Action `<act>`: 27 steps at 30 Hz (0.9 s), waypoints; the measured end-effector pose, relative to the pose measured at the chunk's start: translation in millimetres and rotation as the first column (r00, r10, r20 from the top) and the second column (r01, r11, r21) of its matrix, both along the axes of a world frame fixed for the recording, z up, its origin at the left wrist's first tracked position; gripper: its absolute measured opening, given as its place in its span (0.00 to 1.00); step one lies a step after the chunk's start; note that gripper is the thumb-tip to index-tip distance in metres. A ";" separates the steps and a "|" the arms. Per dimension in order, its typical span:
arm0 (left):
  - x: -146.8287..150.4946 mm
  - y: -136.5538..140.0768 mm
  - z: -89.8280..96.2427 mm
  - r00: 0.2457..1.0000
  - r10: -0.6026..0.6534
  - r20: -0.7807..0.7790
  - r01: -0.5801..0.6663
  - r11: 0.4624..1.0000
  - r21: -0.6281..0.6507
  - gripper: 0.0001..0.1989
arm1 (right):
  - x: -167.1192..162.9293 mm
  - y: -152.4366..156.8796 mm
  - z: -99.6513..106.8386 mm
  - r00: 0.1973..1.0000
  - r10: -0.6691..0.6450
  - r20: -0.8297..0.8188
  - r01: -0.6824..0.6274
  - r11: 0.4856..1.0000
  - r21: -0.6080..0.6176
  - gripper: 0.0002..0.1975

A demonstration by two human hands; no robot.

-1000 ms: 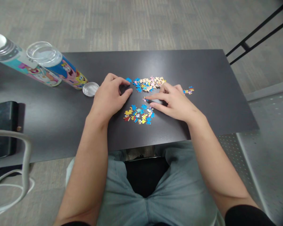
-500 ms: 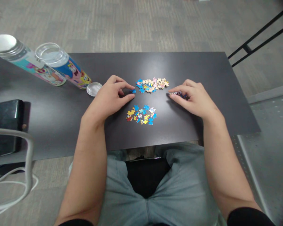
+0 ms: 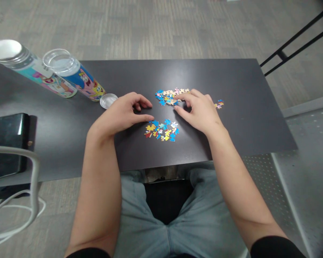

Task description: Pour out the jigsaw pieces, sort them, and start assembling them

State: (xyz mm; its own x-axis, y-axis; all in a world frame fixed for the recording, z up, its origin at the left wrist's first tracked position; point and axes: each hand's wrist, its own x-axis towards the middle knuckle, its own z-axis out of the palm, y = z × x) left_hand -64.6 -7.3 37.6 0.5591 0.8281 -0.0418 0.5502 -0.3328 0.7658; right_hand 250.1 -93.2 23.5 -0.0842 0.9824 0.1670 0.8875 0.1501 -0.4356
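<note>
Small colourful jigsaw pieces lie in three groups on a dark table. A far pile of pink and blue pieces sits under the fingertips of my right hand, whose fingers are spread. A near pile of blue, yellow and red pieces lies between my hands. My left hand rests on the table with its fingers curled, thumb and forefinger close together just left of the near pile; nothing shows in it. A few pieces lie apart to the right.
Two cartoon-printed tubes lie on the table's left, a round clear lid beside them. A black case sits at the left edge, a white chair arm in front of it. Black metal bars stand far right.
My right hand left a few pieces at the right and moved left onto the far pile. My left hand drew back slightly toward the near pile.
</note>
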 end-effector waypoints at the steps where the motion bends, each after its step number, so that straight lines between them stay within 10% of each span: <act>1: -2.7 0.4 1.8 1.000 0.001 -0.005 -0.001 1.000 -0.024 0.28 | 0.0 0.3 -1.0 1.000 0.005 0.002 -0.005 1.000 -0.002 0.18; 27: 5.0 -9.4 9.8 0.993 0.109 -0.051 -0.110 0.994 -0.016 0.19 | 9.3 -2.3 -3.1 0.968 0.206 -0.143 -0.203 0.979 0.032 0.03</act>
State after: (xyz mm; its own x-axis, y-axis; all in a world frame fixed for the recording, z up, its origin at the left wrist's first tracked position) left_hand -59.6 -16.7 47.4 0.4620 0.8829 -0.0838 0.6203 -0.2541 0.7421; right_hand 259.4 -95.6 20.4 -0.2567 0.9437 0.2087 0.7649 0.3304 -0.5530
